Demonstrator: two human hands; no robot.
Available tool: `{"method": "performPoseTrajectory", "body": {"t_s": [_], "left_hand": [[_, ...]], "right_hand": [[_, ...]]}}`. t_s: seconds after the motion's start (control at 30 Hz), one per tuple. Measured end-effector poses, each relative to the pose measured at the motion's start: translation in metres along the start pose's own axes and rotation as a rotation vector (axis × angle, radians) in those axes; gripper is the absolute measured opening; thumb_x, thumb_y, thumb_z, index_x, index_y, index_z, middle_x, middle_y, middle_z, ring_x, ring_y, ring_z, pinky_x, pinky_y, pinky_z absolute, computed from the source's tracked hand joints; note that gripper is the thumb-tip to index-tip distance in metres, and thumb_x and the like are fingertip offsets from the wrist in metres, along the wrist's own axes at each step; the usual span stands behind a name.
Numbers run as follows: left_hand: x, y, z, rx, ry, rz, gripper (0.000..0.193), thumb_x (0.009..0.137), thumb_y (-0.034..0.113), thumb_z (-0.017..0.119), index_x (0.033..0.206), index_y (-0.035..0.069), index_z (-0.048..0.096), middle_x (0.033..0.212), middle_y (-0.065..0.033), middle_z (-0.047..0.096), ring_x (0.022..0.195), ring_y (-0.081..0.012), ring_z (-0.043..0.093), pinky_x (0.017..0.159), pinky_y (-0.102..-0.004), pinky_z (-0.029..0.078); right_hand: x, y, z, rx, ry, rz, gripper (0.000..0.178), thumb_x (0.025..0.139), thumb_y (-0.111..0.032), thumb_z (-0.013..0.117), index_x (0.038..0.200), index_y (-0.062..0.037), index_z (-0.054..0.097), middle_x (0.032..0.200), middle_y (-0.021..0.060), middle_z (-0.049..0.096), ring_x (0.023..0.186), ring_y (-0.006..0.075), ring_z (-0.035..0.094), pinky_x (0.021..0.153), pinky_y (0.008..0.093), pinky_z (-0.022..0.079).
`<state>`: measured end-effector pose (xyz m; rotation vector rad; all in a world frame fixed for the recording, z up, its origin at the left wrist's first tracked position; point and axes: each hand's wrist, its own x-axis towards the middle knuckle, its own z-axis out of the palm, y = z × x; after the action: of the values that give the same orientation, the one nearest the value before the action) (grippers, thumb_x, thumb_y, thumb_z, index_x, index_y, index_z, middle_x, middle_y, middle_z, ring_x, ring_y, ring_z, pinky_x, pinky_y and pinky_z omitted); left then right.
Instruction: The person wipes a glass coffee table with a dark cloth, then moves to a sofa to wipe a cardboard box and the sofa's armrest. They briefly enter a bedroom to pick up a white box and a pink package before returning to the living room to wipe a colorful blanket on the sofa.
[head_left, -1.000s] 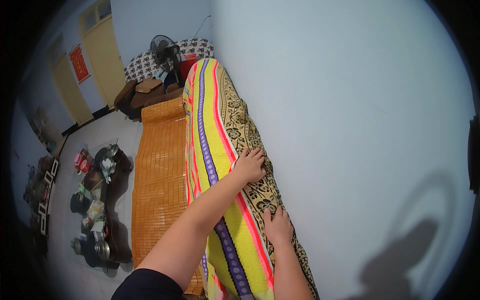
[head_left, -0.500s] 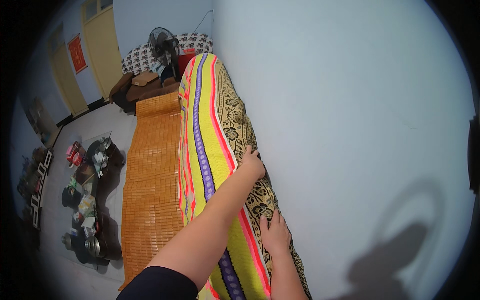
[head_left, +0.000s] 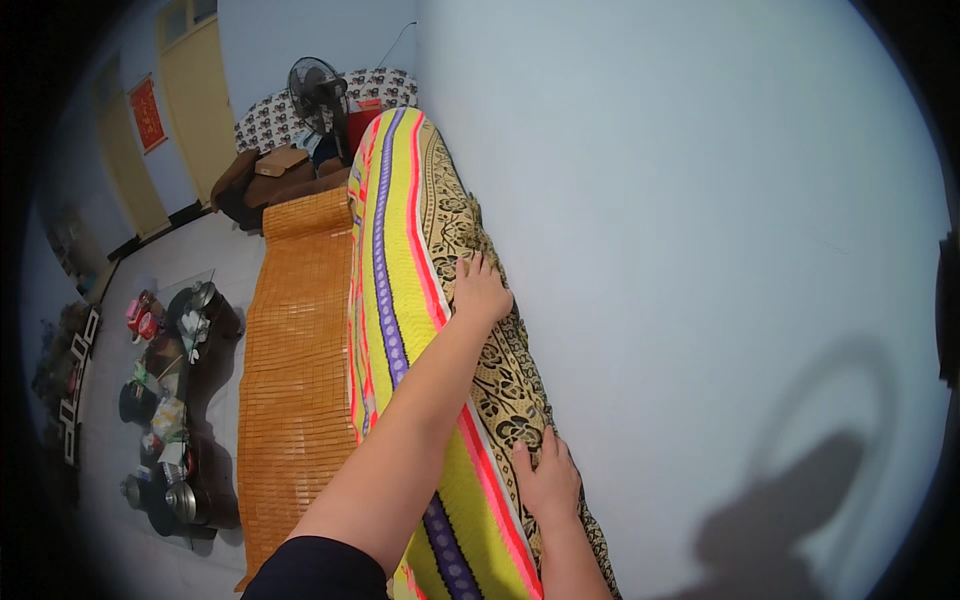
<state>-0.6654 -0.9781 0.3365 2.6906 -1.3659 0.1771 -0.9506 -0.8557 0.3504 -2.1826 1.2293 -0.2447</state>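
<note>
A long sofa back runs away from me along the wall, draped with a yellow cloth (head_left: 399,270) striped in pink and purple. Beside it, on the wall side, shows a tan and black floral cover (head_left: 498,370). My left hand (head_left: 483,291) reaches across the yellow cloth and lies on the floral cover with its fingers spread. Nearer to me, my right hand (head_left: 551,486) rests on the same cover by the wall, thumb and fingers apart. Neither hand holds anything that I can see.
A pale blue wall (head_left: 680,250) stands close on the right. On the left lies a bamboo mat (head_left: 300,370) over the seat. Beyond it stands a glass coffee table (head_left: 203,278) with pots and packets. A black fan (head_left: 318,95) stands by a brown armchair (head_left: 240,190) at the back.
My left hand has slid farther along the floral cover, and its fingers now lie flatter and more spread. My right hand stays in nearly the same place. The view has shifted slightly.
</note>
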Motion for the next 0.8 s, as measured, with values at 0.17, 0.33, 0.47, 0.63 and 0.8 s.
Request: {"method": "performPoseTrajectory", "body": {"t_s": [0.17,0.33,0.47,0.63,0.8], "left_hand": [[0.025,0.005,-0.028,0.425,-0.33,0.203,0.04,0.086,0.025,0.044,0.118,0.012,0.064,0.131,-0.0053,0.055,0.132,-0.0237,0.038,0.115,-0.045,0.006],[0.053,-0.013,0.002,0.304,-0.412,0.286,0.042,0.088,0.028,0.043,0.125,0.014,0.06,0.134,-0.0063,0.052,0.13,-0.0197,0.04,0.114,-0.0365,0.017],[0.049,-0.026,-0.007,-0.221,-0.238,0.202,0.036,0.084,0.024,0.047,0.11,0.006,0.064,0.124,-0.0097,0.057,0.12,-0.026,0.047,0.112,-0.0371,0.023],[0.051,-0.04,0.012,-0.338,0.46,-0.065,0.034,0.084,0.016,0.049,0.116,0.01,0.059,0.125,-0.0078,0.055,0.12,-0.0263,0.045,0.11,-0.041,0.026],[0.057,-0.039,0.021,-0.012,0.18,0.051,0.041,0.086,0.016,0.045,0.125,0.015,0.057,0.133,0.0013,0.051,0.134,-0.0211,0.033,0.113,-0.0531,0.011]], "right_hand": [[-0.004,0.0,0.0,-0.032,0.009,-0.009,0.069,0.093,-0.047,0.042,0.136,0.0062,0.035,0.13,0.0229,0.046,0.119,0.0376,0.046,0.097,0.0441,0.04],[-0.001,0.006,0.0,0.006,0.012,-0.029,0.067,0.093,-0.047,0.042,0.135,0.0053,0.036,0.13,0.0226,0.046,0.117,0.038,0.047,0.097,0.044,0.04],[0.002,0.01,0.001,0.063,0.043,-0.037,0.064,0.092,-0.044,0.045,0.134,0.0044,0.039,0.129,0.022,0.047,0.115,0.0383,0.049,0.096,0.044,0.041],[0.002,0.008,0.002,0.056,0.042,-0.039,0.064,0.092,-0.043,0.046,0.134,0.0045,0.039,0.129,0.0221,0.048,0.116,0.0382,0.048,0.096,0.0438,0.041],[-0.001,0.006,0.0,0.056,0.021,-0.03,0.064,0.092,-0.043,0.045,0.135,0.0045,0.037,0.13,0.0225,0.046,0.118,0.0386,0.047,0.097,0.0435,0.04]]}}
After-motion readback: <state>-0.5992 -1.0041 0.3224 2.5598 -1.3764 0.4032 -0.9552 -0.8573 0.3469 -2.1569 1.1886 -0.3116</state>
